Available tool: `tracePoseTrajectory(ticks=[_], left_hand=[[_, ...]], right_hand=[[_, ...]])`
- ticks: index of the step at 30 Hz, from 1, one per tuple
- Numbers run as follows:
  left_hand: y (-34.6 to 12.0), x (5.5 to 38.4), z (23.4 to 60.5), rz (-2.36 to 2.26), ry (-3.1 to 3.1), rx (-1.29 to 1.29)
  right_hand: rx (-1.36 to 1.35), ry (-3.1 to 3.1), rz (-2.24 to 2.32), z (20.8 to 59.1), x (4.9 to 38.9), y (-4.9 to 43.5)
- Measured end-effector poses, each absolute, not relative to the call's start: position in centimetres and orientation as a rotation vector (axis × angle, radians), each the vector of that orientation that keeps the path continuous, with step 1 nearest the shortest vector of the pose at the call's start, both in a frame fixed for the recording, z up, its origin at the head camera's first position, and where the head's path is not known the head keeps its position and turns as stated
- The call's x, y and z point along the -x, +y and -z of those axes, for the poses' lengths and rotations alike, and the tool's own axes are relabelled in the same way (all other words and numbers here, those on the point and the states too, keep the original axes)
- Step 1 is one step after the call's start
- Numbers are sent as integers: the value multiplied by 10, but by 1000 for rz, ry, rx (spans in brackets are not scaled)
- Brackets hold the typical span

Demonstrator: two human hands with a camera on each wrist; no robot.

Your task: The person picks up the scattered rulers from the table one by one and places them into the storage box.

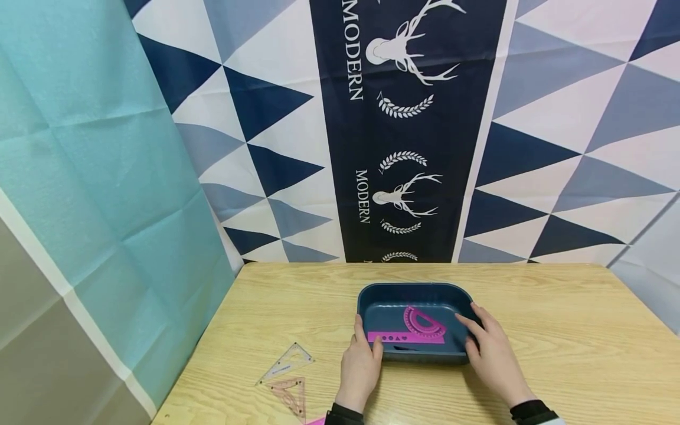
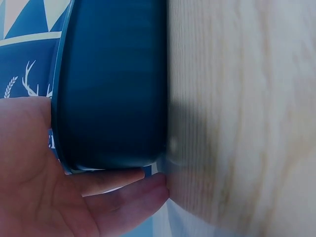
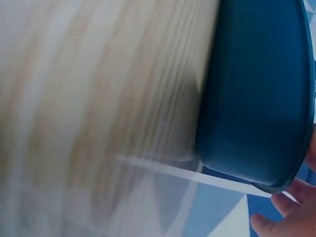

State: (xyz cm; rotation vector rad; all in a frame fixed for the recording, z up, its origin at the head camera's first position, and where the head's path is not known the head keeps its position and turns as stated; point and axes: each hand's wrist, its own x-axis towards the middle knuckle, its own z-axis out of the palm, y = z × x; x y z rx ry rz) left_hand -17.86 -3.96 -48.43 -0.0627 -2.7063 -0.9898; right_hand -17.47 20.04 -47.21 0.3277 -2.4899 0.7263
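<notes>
A dark blue rectangular tray point(image 1: 411, 358) sits on the wooden table. In it lie a pink protractor point(image 1: 414, 323) and a pink ruler point(image 1: 425, 338) with cut-out shapes; a small dark piece shows by the front wall. My left hand point(image 1: 360, 366) grips the tray's left end, thumb over the front rim. In the left wrist view, fingers point(image 2: 131, 200) lie along the outside of the end wall, tips close to the tabletop. At the right end my right hand point(image 1: 494, 354) holds the rim, one finger reaching over the inside. Part of that hand shows beside the rim in the right wrist view.
Left of the tray, a clear set square point(image 1: 289, 361) and a pinkish transparent set square point(image 1: 292, 394) lie on the table point(image 1: 574, 330). A bright pink piece point(image 1: 316, 421) is cut off by the bottom edge of the head view. Patterned cloth point(image 1: 276, 141) hangs behind the table.
</notes>
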Motion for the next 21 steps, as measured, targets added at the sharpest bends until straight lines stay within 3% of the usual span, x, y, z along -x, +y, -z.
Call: tracePoseTrajectory(ticks=[21], left_hand=[[-40,179,485,999,-2721,55]], right_hand=[[30,-2589,-1209,473,169,206]])
